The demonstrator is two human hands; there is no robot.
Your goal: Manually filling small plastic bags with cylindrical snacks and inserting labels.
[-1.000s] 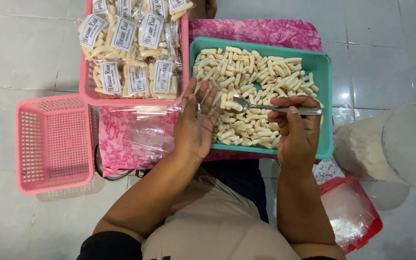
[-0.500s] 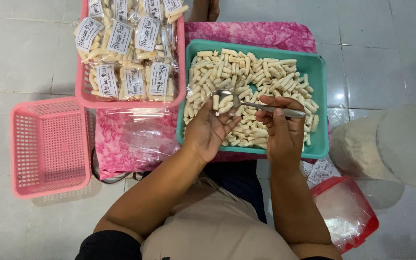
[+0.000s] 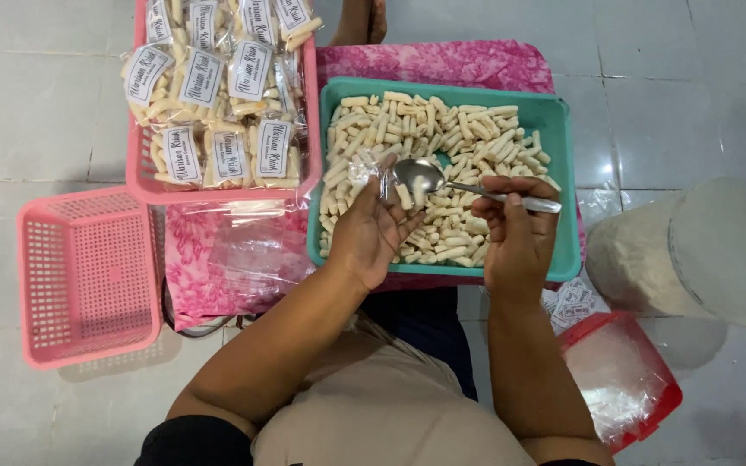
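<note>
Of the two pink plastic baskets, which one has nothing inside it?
The pink plastic basket on the left, lying on the floor tiles. The other pink basket at the top holds labelled clear bags of pale snack sticks.

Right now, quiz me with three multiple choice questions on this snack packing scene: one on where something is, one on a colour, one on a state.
1. Where is the empty pink basket?
A. Left of the teal tray
B. Inside the teal tray
C. On the person's lap

2. What colour is the tray holding the loose snack sticks?
A. Pink
B. Teal
C. White

3. How is the spoon?
A. Lying on the floor
B. Held in the right hand
C. Stuck in a basket

Answers:
1 A: it sits on the floor at far left.
2 B: its rim is teal.
3 B: the right hand grips its handle beside the left hand.
</note>
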